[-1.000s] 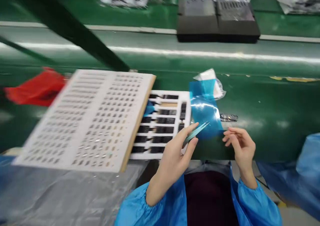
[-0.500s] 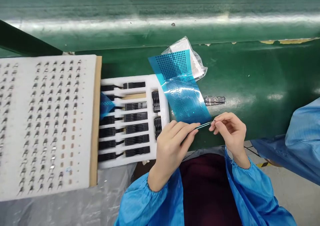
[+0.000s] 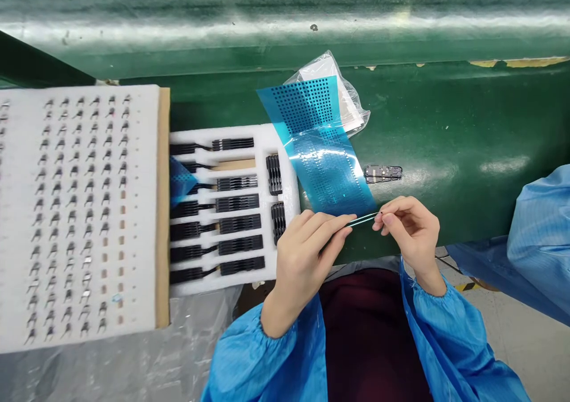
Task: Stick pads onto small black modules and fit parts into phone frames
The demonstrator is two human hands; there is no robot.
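Note:
My left hand (image 3: 303, 253) is closed around a pair of thin pale tweezers (image 3: 361, 219), which point right towards my other hand. Thumb and fingers of my right hand (image 3: 410, 231) are pinched together at the tweezer tips. A tiny dark speck shows there, too small to name. Just beyond the hands, a narrow black part with small fittings (image 3: 383, 174) lies on the green bench. Left of it, a blue translucent sheet with rows of dark dots (image 3: 318, 146) reaches down to my left hand's fingers.
A clear plastic bag with white paper (image 3: 351, 108) lies partly under the sheet. On the left, a white foam tray (image 3: 291, 197) holds stacks of black parts. A white foam board (image 3: 149, 212) with rows of small metal pieces overlaps it. A blue sleeve of another person (image 3: 541, 236) is at right.
The view has shifted a little, so the foam board and tray sit further left and higher. Both hands keep nearly the same pose, with the tweezer tips still at my right fingertips.

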